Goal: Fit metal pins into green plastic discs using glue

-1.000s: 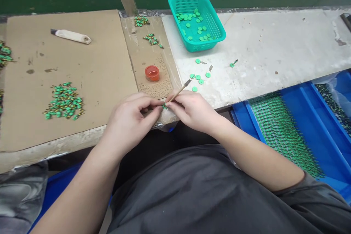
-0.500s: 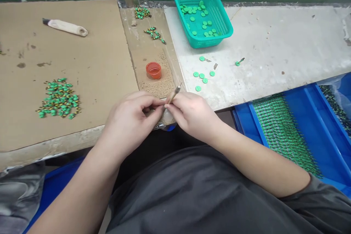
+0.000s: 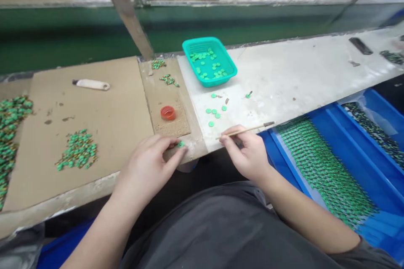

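At the table's front edge, my left hand [image 3: 154, 159] pinches a small green piece [image 3: 181, 144] between thumb and fingers; part of it is hidden. To the right, my right hand [image 3: 248, 151] is closed around a thin paintbrush [image 3: 254, 128], its dark bristle end pointing right and its bare end toward the left hand. Beyond the hands is a small red cup [image 3: 168, 112] on a speckled cardboard strip. Several green buttons [image 3: 214, 111] lie loose on the white surface beyond my right hand.
A teal basket [image 3: 232, 69] holds more green buttons. Small green-and-gold pieces form a pile [image 3: 78, 149] on the cardboard, with a bigger heap [image 3: 12, 122] at far left. A white-handled tool [image 3: 91, 84] lies behind. Blue trays [image 3: 350, 151] with rows of green pieces stand lower right.
My hands have moved apart: the right has gone right with the paintbrush, which has swung from upright to nearly level. The view has tilted up, showing more of the far side.
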A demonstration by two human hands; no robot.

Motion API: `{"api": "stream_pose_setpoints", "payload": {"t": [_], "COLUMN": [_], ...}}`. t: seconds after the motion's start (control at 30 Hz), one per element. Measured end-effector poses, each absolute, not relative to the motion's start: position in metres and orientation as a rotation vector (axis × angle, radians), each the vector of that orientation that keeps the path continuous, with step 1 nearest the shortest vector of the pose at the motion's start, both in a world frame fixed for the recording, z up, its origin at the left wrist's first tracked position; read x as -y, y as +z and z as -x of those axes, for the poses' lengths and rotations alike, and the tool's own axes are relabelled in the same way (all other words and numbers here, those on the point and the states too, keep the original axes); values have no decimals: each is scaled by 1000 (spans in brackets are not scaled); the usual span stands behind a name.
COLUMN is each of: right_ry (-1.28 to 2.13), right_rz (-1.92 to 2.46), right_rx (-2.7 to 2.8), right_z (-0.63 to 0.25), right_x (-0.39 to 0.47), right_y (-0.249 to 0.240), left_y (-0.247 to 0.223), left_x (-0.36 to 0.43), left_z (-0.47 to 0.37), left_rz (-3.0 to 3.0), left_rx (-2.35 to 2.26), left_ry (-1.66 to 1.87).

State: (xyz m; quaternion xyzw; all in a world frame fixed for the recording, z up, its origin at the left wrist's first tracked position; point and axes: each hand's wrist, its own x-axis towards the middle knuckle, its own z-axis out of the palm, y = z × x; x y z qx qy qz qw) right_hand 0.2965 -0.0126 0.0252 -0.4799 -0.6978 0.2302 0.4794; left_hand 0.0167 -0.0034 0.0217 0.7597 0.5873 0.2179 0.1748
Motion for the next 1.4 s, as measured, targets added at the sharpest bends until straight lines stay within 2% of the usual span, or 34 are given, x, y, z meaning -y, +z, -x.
{"api": "stream_pose_setpoints", "payload": {"t": [0.2, 0.47, 0.67, 0.87, 1.07, 1.2, 1.4], "right_ry": [579, 617, 694, 894, 1256, 1435, 1640], "right_rz": [1245, 1294, 1325, 1381, 1264, 1155, 1084], "right_rx": [1595, 1472, 1404, 1409, 1602, 1701, 1707], "right_z": [-338, -376, -398, -400, -369, -334, -288], "right_x": [28, 30, 36, 28, 32, 34, 28], "right_y": [15, 9, 8, 12, 31, 35, 35], "left_y": [33, 43, 31, 48, 74, 68, 55], "left_x": [-11, -146, -179, -157, -61, -13, 10], "left_z": [-51, -205, -243, -235, -194, -162, -115], "left_rz": [-2113, -2289, -2272, -2023, -1544, -1224, -872], "left_rx": [-1571, -1338, -1360, -1314, -1075, -1124, -1156], "left_ry": [724, 559, 460, 607, 624, 749, 865]}}
